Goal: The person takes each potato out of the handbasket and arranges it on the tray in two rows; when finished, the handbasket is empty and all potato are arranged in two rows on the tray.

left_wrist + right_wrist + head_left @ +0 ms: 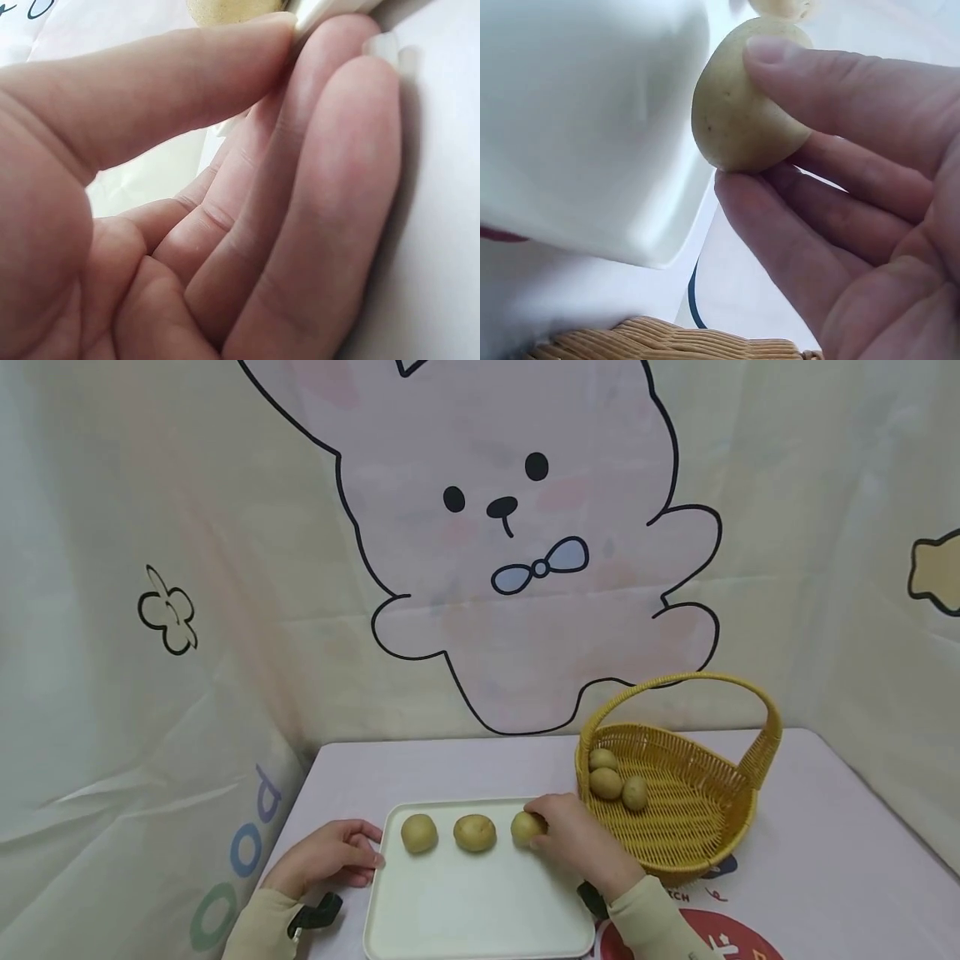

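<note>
My right hand (573,839) pinches a potato (742,105) between thumb and fingertips at the back right corner of the white tray (480,906). Two more potatoes lie in a row along the tray's back: a roundish one (418,833) on the left and an oval one (475,832) in the middle. At the tray's left edge, my left hand (337,856) holds the rim. Its thumb (202,71) lies on the rim in the left wrist view, with the other fingers bent beside it.
A yellow wicker basket (712,818) with a tall handle stands right of the tray, close to my right hand. Three potatoes (606,783) sit at its left side. A pale cloth with a red print (723,935) covers the table, and a cartoon curtain (517,635) hangs behind.
</note>
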Tool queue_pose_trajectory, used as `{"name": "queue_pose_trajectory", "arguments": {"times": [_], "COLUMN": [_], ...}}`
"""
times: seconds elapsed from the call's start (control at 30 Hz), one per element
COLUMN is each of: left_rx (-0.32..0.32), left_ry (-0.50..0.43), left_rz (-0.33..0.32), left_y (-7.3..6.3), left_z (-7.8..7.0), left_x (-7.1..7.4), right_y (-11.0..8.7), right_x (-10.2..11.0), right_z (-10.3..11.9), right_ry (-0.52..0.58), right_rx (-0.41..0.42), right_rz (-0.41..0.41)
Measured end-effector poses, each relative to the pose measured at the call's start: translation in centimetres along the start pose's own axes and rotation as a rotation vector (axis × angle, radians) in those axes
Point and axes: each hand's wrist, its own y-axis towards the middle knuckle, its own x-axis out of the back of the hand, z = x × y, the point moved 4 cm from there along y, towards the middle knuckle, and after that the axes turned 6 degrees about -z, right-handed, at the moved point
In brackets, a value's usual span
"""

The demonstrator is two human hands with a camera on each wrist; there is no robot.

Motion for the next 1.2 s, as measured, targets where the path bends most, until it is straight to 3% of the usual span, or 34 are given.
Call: {"name": "queue_pose_trajectory", "arguments": {"times": [0.63,1.2], "left_rx": [0.007,0.011], "left_ry": [0.024,0.020], "left_rz": [-0.005,-0.007], "left_y": [-0.3,0.1], "left_z": [0.3,0.3], "left_x": [-0.1,0.0], "right_y": [0.1,0.1], "right_x": [-1.1,-0.8], "right_z": [-0.1,-0.2], "right_ry": [-0.038,0.006], "right_rx": [-0.010,-0.072], "right_rz": [0.014,-0.017]}}
